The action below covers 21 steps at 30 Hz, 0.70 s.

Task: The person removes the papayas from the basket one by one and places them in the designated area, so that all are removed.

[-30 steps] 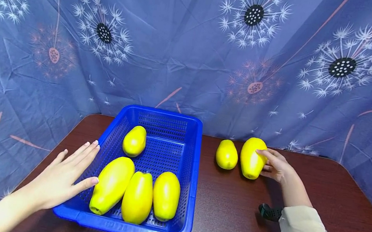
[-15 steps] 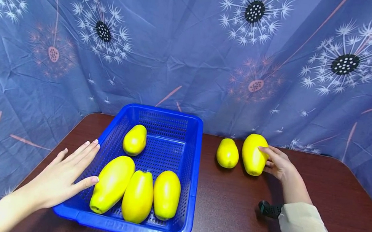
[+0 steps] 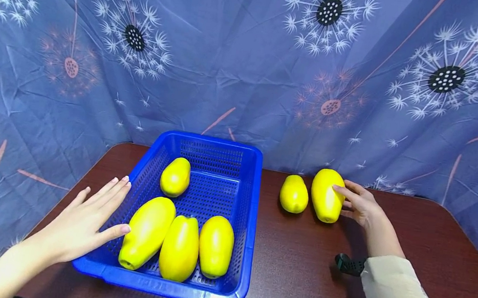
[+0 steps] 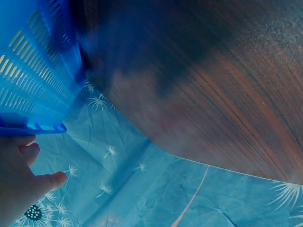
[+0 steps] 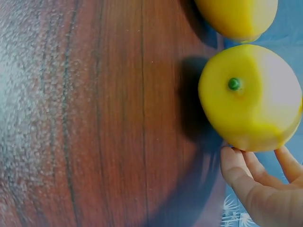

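At the right, my right hand (image 3: 363, 205) touches the side of a large yellow papaya (image 3: 326, 194) with its fingertips. In the right wrist view, the fingers (image 5: 239, 175) meet the edge of this papaya (image 5: 232, 111) without wrapping round it, and a green stem nub shows on its end. Just left lies a smaller papaya (image 3: 294, 194), apart from it in the head view. My left hand (image 3: 84, 227), fingers straight and thumb spread, rests at the left rim of a blue plastic basket (image 3: 249, 229). Several papayas (image 3: 180, 249) lie inside, three along the near end and one farther back.
Both the basket and the loose papayas are on a dark brown wooden table (image 3: 291, 273). A blue dandelion-print cloth (image 3: 231, 59) hangs close behind the table and along its sides. A black strapped device (image 3: 347, 264) is at the right wrist, by the beige sleeve (image 3: 399, 295).
The large papaya has shifted slightly toward the back, with the right hand staying against it. The left hand keeps its place at the basket. The whole head view has drifted slightly.
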Tool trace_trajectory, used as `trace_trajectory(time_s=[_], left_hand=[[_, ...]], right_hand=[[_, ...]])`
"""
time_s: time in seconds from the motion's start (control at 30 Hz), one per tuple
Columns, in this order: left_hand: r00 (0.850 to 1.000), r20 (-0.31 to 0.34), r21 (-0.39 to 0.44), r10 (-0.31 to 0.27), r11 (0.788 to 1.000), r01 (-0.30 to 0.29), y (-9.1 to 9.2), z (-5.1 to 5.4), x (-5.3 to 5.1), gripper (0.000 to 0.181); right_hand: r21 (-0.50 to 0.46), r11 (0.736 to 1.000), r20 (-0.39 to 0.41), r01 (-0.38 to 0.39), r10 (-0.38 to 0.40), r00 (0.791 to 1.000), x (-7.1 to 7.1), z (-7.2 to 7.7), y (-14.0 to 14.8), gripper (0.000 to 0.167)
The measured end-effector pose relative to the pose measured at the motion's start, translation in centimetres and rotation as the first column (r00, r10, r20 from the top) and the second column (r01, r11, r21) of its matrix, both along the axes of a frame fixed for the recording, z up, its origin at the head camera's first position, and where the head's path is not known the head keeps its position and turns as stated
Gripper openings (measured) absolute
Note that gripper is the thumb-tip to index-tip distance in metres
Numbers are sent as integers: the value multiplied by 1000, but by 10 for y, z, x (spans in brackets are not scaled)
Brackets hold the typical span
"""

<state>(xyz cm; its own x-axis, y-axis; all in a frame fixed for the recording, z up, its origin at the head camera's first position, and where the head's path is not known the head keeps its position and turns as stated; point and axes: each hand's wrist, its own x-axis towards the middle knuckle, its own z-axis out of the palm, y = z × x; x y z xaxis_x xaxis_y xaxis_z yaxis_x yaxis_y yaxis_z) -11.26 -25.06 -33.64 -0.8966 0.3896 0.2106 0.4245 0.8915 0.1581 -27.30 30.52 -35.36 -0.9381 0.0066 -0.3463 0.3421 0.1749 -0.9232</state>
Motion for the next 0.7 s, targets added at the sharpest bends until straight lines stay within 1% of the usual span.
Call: trace_trajectory(time_s=[0.13, 0.37, 0.53, 0.7], left_hand=[[1000, 4, -1, 1, 1000, -1, 0, 0, 0, 78], [1000, 14, 6, 8, 1000, -8, 1, 1, 1, 77], [1000, 17, 8, 9, 1000, -9, 1, 2, 1, 77], [1000, 19, 7, 10, 1000, -10, 1, 2, 1, 77]], right_hand=[[-1, 1000, -1, -15, 15, 1000, -1, 2, 1, 89], [22, 999, 13, -25, 25, 1000, 1, -1, 4, 88], [-18, 999, 12, -44, 45, 999, 3, -1, 5, 88], [-41, 998, 7, -44, 44, 999, 4, 1, 5, 87]])
